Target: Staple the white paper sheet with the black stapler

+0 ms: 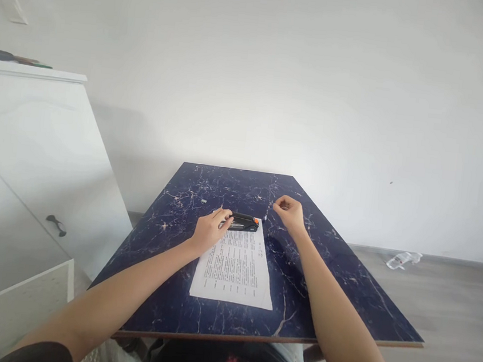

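Observation:
A black stapler (243,222) with an orange end lies across the top of a printed sheet of paper (233,292). My left hand (213,228) is on the stapler's left end, its fingers closed around it. To the right of the stapler, my right hand (290,214) is raised a little over the table, thumb and fingertips pinched together. Whatever may be between those fingertips is too small to make out. A small pale bit (264,218) shows on the dark surface near the stapler's orange end.
The dark blue marbled table (176,306) stands against a white wall (252,78). On the left is a white cabinet (34,142) with a dark handle (56,225). Crumpled clear plastic (403,259) lies on the floor at right.

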Demonstrator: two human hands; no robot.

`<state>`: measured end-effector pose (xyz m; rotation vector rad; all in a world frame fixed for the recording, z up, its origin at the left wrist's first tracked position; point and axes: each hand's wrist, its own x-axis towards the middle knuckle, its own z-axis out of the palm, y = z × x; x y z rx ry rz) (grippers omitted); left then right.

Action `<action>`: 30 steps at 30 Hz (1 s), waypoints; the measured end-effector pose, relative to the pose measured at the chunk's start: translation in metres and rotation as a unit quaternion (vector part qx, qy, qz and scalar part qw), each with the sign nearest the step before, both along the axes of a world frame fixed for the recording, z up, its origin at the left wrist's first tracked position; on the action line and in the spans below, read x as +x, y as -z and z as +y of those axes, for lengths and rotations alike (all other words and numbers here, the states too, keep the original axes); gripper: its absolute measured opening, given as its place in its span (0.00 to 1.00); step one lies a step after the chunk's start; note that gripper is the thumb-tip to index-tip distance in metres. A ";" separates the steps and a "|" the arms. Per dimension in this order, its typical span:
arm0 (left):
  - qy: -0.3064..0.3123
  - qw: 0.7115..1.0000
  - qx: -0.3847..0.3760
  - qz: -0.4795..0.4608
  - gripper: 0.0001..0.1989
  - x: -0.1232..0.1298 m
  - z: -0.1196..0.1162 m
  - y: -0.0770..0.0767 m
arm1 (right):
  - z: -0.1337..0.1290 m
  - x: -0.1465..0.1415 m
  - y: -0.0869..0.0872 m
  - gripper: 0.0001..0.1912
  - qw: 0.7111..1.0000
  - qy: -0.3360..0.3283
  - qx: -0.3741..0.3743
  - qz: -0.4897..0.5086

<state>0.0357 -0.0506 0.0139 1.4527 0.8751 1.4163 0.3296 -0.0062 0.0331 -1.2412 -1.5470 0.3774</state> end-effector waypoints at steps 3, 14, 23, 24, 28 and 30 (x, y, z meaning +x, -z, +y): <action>-0.019 0.999 0.027 0.029 0.03 -0.001 0.002 0.000 | 0.021 0.025 0.023 0.10 0.996 0.078 -0.019 -0.045; -0.026 0.991 0.085 0.099 0.04 0.000 0.007 0.005 | 0.057 0.071 0.071 0.15 0.945 0.193 -0.120 -0.237; -0.080 0.981 0.118 0.129 0.03 -0.009 0.022 0.007 | 0.081 0.143 0.052 0.19 0.921 0.236 -0.149 -0.272; -0.090 0.979 0.123 0.137 0.03 -0.010 0.022 0.007 | 0.082 0.144 0.054 0.18 0.920 0.229 -0.152 -0.280; -0.160 0.932 0.171 0.275 0.03 -0.021 0.031 0.005 | 0.075 0.136 0.065 0.16 0.916 0.221 -0.144 -0.302; -0.211 0.890 0.187 0.359 0.06 -0.034 0.040 0.003 | 0.068 0.129 0.069 0.16 0.916 0.224 -0.138 -0.304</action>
